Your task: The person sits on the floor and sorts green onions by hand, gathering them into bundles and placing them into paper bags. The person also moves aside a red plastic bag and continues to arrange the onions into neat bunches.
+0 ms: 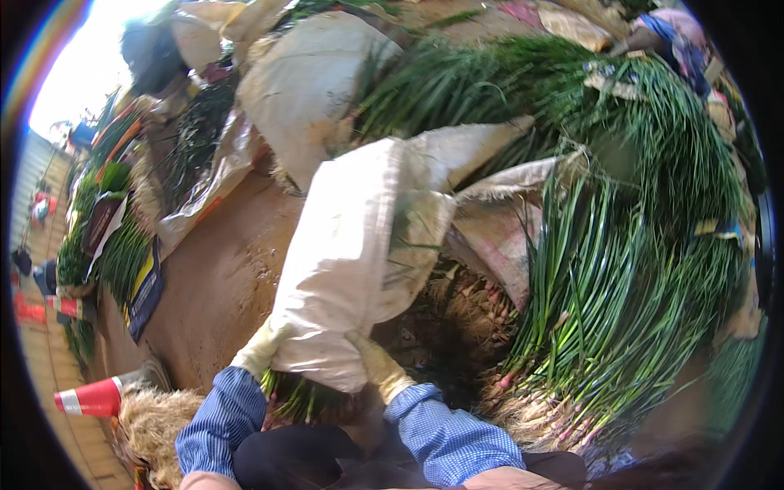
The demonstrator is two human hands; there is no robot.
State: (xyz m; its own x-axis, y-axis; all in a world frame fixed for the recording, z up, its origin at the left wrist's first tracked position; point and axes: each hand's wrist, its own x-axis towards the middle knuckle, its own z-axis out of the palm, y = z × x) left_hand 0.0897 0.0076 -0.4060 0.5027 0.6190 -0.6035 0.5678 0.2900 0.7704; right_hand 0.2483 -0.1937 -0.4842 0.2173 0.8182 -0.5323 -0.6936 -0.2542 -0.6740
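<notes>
A white woven sack point(334, 245) is stretched away in front of me, over a bunch of green onions point(300, 392) whose lower stems show beneath its near edge. My left hand point(263, 350), in a cream glove, grips the sack's near left side; its fingertips are partly hidden. On the near right side my right hand point(378, 366), gloved alike, holds the sack with the thumb side against the cloth. Most of the covered bunch is out of sight. Right of my right hand lies a large pile of green onions point(588, 312), with reddish bulbs and pale roots pointing towards me.
Another sack point(306, 86) and more green onions point(459, 79) lie beyond. Brown wet ground point(226, 263) shows on the left. A red-and-white traffic cone point(92, 397) lies on its side near a fibrous tan bundle point(159, 429). A person point(674, 37) is at the far right.
</notes>
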